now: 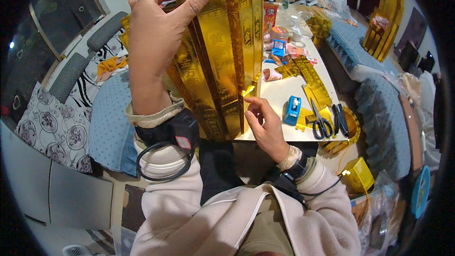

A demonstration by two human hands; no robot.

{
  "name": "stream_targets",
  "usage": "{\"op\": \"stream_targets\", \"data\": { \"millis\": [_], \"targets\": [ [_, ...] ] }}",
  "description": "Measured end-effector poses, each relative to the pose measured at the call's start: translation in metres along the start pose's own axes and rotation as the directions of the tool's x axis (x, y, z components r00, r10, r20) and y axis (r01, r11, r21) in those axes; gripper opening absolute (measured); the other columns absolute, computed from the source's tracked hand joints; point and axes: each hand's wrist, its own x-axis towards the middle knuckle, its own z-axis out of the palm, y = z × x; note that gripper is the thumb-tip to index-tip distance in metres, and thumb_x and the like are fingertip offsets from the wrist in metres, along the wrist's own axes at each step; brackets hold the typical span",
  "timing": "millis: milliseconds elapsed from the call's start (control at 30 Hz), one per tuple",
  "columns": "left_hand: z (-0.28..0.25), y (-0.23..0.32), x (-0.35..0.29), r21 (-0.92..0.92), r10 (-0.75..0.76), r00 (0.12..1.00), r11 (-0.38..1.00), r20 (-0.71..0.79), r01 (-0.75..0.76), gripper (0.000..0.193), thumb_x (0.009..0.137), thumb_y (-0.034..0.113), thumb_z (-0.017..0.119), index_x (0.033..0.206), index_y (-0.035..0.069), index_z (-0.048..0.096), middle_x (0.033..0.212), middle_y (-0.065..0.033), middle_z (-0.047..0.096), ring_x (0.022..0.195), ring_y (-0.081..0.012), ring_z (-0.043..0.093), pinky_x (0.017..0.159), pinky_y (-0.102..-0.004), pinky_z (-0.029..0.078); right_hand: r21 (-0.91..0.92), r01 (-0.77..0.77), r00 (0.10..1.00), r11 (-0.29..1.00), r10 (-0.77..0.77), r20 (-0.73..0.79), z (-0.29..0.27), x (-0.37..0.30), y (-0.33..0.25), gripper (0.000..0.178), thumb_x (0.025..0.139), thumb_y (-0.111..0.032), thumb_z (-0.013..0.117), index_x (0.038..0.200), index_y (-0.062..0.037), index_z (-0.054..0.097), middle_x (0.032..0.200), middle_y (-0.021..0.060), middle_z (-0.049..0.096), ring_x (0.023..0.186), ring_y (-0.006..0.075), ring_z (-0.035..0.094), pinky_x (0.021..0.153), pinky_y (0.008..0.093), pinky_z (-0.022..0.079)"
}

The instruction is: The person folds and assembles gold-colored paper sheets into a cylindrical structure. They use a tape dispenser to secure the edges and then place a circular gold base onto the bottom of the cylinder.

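A tall tower of gold foil paper [222, 42], made of embossed upright panels, rises in front of me and leans a little. High on its left side, my left hand [161, 33] grips it, thumb flat on a front panel and the fingers partly hidden behind. Lower down, my right hand [266, 125] is at the tower's right edge. Its index fingertip meets the edge just below a bright, crumpled bit of gold foil [249, 89]. The thumb stands apart from the index finger, and the other fingers are loosely curled.
On the white table [279, 135] lie a blue tape dispenser [292, 110], black scissors [321, 121], a black stapler-like tool [340, 119] and gold strips [315, 83]. A gold box [359, 175] stands at the lower right. Sofas with blue covers [111, 118] flank the table.
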Motion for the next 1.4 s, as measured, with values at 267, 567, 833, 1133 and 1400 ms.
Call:
{"op": "stream_targets", "data": {
  "millis": [267,567,833,1133,1400],
  "targets": [
    [-0.002,-0.008,0.012,0.069,-0.025,1.000,0.997,-0.007,0.026,0.088,0.089,0.037,0.086,0.153,-0.005,0.043,0.124,-0.0209,0.069,0.112,-0.0289,0.069,0.093,-0.0402,0.057,-0.093,0.037,0.999,0.995,-0.040,-0.032,0.004,0.007,-0.004,0.034,0.097,-0.012,0.071,0.129,-0.0057,0.063,0.091,0.0092,0.070,0.074,0.0208,0.067,0.067,0.0334,0.053],
    [-0.002,0.002,-0.002,0.071,-0.042,0.999,0.997,-0.010,0.042,0.082,0.089,0.036,0.086,0.150,-0.005,0.049,0.123,-0.0215,0.070,0.110,-0.0282,0.070,0.090,-0.0387,0.058,-0.249,0.106,0.988,0.963,-0.129,-0.079,0.012,0.019,-0.003,0.029,0.094,-0.012,0.078,0.121,-0.0069,0.069,0.073,0.0064,0.068,0.063,0.0162,0.065,0.059,0.0301,0.050],
    [-0.003,0.002,0.000,0.017,-0.053,0.998,0.998,0.024,0.053,0.073,0.090,0.029,0.086,0.144,-0.008,0.054,0.118,-0.0197,0.074,0.105,-0.0256,0.072,0.089,-0.0367,0.058,-0.230,0.083,0.987,0.970,-0.112,-0.117,0.020,0.022,0.002,0.021,0.093,-0.014,0.080,0.111,-0.0047,0.071,0.075,0.0080,0.071,0.064,0.0139,0.067,0.060,0.0274,0.052],
    [-0.003,0.005,-0.004,0.030,-0.030,0.999,0.999,0.037,0.029,0.069,0.090,0.026,0.086,0.141,-0.009,0.056,0.121,-0.0199,0.073,0.106,-0.0256,0.072,0.090,-0.0376,0.058,-0.137,0.026,0.994,0.990,-0.040,-0.100,0.020,0.022,0.004,0.020,0.095,-0.011,0.078,0.112,-0.0030,0.070,0.075,0.0033,0.069,0.067,0.0063,0.062,0.061,0.0239,0.049],
    [-0.011,-0.051,0.024,0.058,0.157,0.983,0.985,0.092,-0.162,0.062,0.091,0.029,0.084,0.141,0.002,0.059,0.124,-0.0116,0.072,0.110,-0.0206,0.069,0.098,-0.0353,0.054,-0.002,-0.171,0.926,0.985,0.160,-0.342,-0.050,-0.001,0.065,0.022,0.101,-0.014,0.069,0.121,-0.0059,0.063,0.093,0.0043,0.066,0.077,0.0106,0.061,0.067,0.0266,0.051]
  ]
}}
